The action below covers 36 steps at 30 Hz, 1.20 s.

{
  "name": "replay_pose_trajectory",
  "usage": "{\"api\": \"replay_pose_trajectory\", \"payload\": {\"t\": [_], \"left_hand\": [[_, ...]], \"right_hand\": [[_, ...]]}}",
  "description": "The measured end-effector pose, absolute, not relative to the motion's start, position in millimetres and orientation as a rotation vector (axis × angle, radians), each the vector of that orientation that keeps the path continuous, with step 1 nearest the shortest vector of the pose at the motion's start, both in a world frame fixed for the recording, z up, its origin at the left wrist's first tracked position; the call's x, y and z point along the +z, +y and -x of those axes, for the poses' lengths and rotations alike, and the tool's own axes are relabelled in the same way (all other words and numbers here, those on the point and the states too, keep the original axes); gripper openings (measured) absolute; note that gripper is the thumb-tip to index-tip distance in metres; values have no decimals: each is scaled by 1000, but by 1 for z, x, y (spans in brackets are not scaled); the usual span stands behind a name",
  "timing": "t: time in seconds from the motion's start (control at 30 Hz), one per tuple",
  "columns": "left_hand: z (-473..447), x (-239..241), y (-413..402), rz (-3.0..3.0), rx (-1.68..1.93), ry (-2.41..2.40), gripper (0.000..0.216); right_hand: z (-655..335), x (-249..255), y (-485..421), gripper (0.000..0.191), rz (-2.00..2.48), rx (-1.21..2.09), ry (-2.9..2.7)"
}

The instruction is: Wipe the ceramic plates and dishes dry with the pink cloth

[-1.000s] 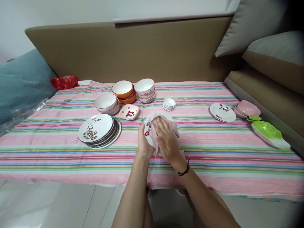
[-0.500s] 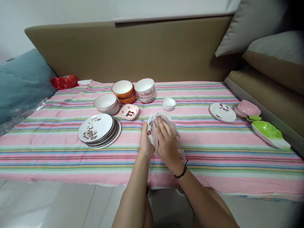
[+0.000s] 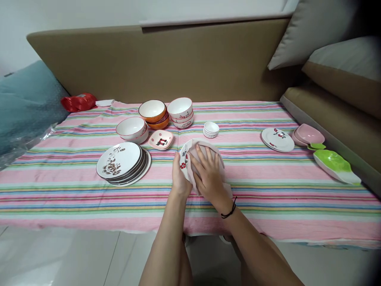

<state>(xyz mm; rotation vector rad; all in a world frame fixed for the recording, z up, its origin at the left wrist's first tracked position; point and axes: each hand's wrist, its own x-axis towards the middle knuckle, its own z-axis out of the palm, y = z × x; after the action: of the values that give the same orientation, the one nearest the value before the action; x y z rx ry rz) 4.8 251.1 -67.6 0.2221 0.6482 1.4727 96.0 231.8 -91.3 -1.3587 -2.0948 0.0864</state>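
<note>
A white plate with red and dark flowers [image 3: 183, 161] is held up over the striped cloth. My left hand [image 3: 180, 176] grips its left edge, fingers partly hidden beneath it. Across the plate's face lies a thin, pale greyish-pink cloth [image 3: 220, 169]. My right hand [image 3: 208, 174], with a black cord at the wrist, presses flat on this cloth with its fingers spread. Closest beyond the plate are a small square pink dish with a cartoon picture [image 3: 160, 140] and a stack of little white bowls [image 3: 211, 130].
To the left stands a stack of flowered plates [image 3: 122, 163]; behind it are white bowls [image 3: 131, 129], orange bowls [image 3: 152, 113] and red-rimmed bowls [image 3: 180, 111]. On the right lie white plates [image 3: 277, 141], pink bowls [image 3: 311, 135] and a green leaf-shaped dish [image 3: 333, 161]. A padded backrest [image 3: 208, 63] rises behind.
My right hand has opened from fingers close together to fingers spread over the cloth. The plate has shifted slightly left and shows more of its left rim.
</note>
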Motion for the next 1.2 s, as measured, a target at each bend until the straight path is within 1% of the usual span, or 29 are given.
{"api": "replay_pose_trajectory", "payload": {"t": [0.13,0.27,0.4,0.53,0.63,0.77,0.93,1.03,1.2], "left_hand": [[-4,-69,250,-235,1432,653,38],[-2,-71,252,-176,1435,642,41],[6,-73,258,-33,1525,638,41],[10,-74,262,-32,1626,614,48],[8,-73,263,-84,1636,598,52],[1,-69,259,-125,1612,641,47],[-9,-72,254,-235,1453,632,43],[-12,-76,253,-269,1407,652,40],[-10,-79,254,-197,1433,670,37]], "right_hand": [[-93,-98,234,52,1247,90,-2114],[-91,-95,231,49,1128,151,-2149],[-90,-89,226,46,1058,185,-2210],[-86,-92,223,44,1147,138,-2130],[-86,-98,225,47,1247,72,-2036],[-93,-100,230,54,1297,27,-1977],[-101,-95,232,56,1323,63,-1953],[-101,-94,232,55,1248,96,-1985],[-99,-92,233,49,1104,192,-2097]]}}
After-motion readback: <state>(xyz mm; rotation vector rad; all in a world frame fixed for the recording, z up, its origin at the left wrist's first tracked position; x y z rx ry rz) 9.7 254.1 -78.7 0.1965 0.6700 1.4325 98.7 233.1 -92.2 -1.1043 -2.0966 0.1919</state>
